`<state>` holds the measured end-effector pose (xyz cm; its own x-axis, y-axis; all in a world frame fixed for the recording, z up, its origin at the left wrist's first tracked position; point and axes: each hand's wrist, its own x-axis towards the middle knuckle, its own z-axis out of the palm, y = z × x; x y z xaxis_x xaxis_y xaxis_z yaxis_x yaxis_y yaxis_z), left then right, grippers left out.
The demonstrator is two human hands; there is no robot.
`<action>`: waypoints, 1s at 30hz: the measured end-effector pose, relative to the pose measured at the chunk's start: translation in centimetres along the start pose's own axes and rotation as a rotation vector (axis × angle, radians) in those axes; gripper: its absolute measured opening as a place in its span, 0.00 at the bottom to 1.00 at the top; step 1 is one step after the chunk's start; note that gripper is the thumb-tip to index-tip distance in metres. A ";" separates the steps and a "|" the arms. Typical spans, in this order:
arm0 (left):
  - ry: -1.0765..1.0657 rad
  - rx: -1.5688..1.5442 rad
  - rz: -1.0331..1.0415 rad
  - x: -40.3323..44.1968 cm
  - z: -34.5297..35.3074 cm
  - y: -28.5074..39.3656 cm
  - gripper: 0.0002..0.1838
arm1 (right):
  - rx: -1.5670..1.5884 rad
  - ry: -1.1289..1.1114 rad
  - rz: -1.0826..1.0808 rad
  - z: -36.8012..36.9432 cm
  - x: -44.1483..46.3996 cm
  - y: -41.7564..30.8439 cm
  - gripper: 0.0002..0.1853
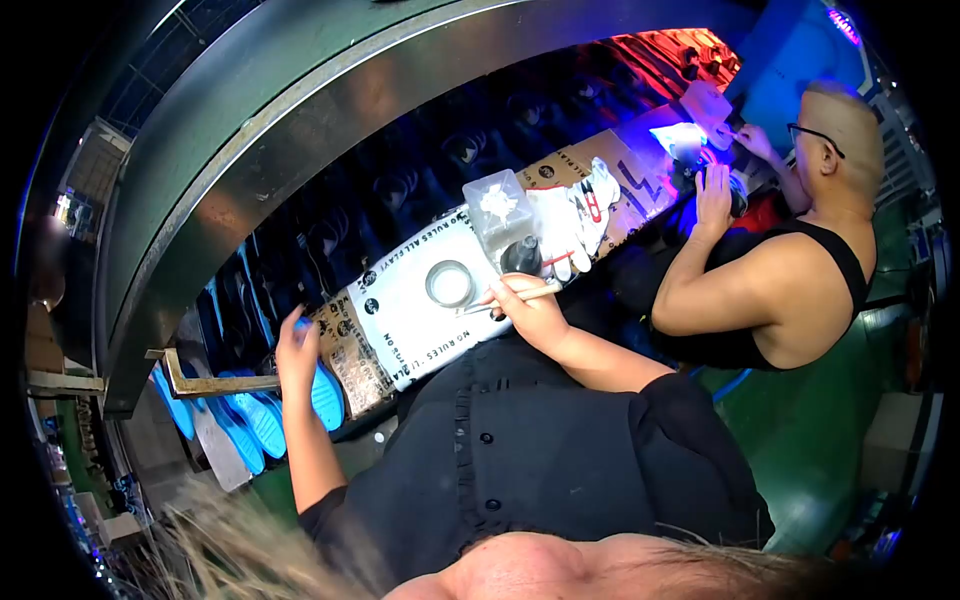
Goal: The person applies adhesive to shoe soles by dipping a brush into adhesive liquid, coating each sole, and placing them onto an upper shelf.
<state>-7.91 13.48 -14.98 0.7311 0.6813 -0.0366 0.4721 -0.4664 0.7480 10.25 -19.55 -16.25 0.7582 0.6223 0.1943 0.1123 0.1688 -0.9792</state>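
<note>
My right hand (533, 318) is closed around a thin, pale-handled brush (540, 292). The brush's tip points left, just below a round bowl (449, 284) with whitish contents. This bowl rests on a white printed sheet (415, 325) laid over cardboard. My left hand (297, 352) is raised at the left end of the board, fingers partly spread, with nothing visible in it. Close to it are a blue shoe sole (327, 398) and a wooden-edged frame (220, 383). Just above my right hand stands a small dark container (521, 256).
A clear plastic tub (498, 208) and white gloves with red trim (575, 225) lie on the cardboard (352, 365). Several blue soles (257, 422) hang at lower left. Dark shoe parts line the machine beyond a metal edge (300, 125). A co-worker (745, 270) sits at right.
</note>
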 end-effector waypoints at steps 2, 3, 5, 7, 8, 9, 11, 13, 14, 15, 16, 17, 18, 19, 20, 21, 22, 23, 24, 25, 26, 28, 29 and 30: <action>0.294 0.545 -0.038 -3.5 -1.3 -6.1 0.22 | 0.009 -0.006 0.001 0.7 0.2 0.2 0.15; 0.415 0.719 -0.069 -5.1 -1.5 -8.9 0.20 | 0.017 -0.010 -0.003 1.0 0.3 0.3 0.15; 0.138 0.768 -0.263 -7.5 -2.3 -13.8 0.14 | 0.024 -0.047 0.007 1.4 0.4 0.1 0.16; 0.177 0.715 -0.305 -7.9 -1.3 -17.8 0.11 | 0.009 -0.068 -0.003 1.6 0.9 0.5 0.16; 0.185 0.716 -0.285 -8.2 -0.9 -17.7 0.12 | -0.020 -0.054 0.011 1.6 1.1 0.9 0.17; 0.170 0.719 -0.296 -8.0 -0.9 -17.7 0.12 | 0.007 -0.016 0.058 1.7 1.2 0.5 0.17; 0.165 0.420 -0.327 -7.8 -0.7 -17.8 0.11 | -0.070 0.020 0.044 1.4 2.0 1.1 0.16; 0.282 0.290 -0.164 -7.9 -0.2 -15.1 0.10 | -0.185 0.053 0.026 1.2 2.9 1.1 0.14; 0.327 0.141 -0.148 -7.7 0.3 -14.8 0.11 | -0.272 0.052 -0.067 1.2 3.3 0.5 0.13; 0.374 -0.007 -0.132 -7.7 0.9 -14.5 0.13 | -0.354 0.022 -0.079 0.9 3.8 1.1 0.11; 0.361 -0.130 -0.090 -7.7 1.4 -13.1 0.18 | -0.397 0.007 -0.122 1.0 4.2 1.4 0.11; 0.351 -0.259 -0.045 -7.9 2.0 -11.1 0.24 | -0.442 -0.008 -0.170 1.2 4.5 1.6 0.10; 0.347 -0.257 -0.057 -8.3 2.5 -8.9 0.24 | -0.442 -0.014 -0.158 1.3 4.7 1.9 0.10; 0.285 -0.412 -0.100 -8.8 3.0 -6.6 0.28 | -0.445 -0.057 -0.120 1.5 4.8 2.1 0.09; 0.224 -0.565 -0.140 -9.0 3.1 -5.6 0.32 | -0.447 -0.099 -0.085 1.7 5.0 2.4 0.08; 0.224 -0.562 -0.149 -9.1 3.3 -6.0 0.32 | -0.444 -0.104 -0.077 1.9 5.2 2.9 0.08; 0.155 -0.634 -0.275 -9.3 3.6 -6.6 0.33 | -0.477 -0.123 -0.078 2.1 5.4 3.4 0.08; 0.086 -0.703 -0.400 -9.4 3.7 -7.0 0.34 | -0.509 -0.141 -0.080 2.3 5.6 4.0 0.08; 0.062 -0.770 -0.447 -9.6 3.8 -6.3 0.32 | -0.547 -0.152 -0.101 2.4 5.8 4.5 0.08; 0.040 -0.836 -0.496 -9.8 4.0 -5.6 0.31 | -0.543 -0.156 -0.096 2.6 6.0 4.8 0.08; -0.015 -1.004 -0.537 -9.6 4.3 -5.7 0.29 | -0.553 -0.163 -0.091 2.8 6.1 5.1 0.07; -0.100 -1.137 -0.629 -9.3 4.7 -6.8 0.24 | -0.564 -0.174 -0.083 3.1 6.2 5.4 0.07; -0.100 -1.136 -0.636 -9.2 5.0 -7.1 0.24 | -0.537 -0.150 -0.073 3.2 6.2 5.4 0.08; -0.109 -1.196 -0.694 -9.0 5.3 -6.1 0.24 | -0.511 -0.126 -0.064 3.2 6.1 5.4 0.09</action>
<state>-14.73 7.22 -22.67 0.5833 0.4994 -0.6407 0.0870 0.7458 0.6605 13.45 -12.38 -20.15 0.6600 0.7156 0.2288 0.4783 -0.1653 -0.8625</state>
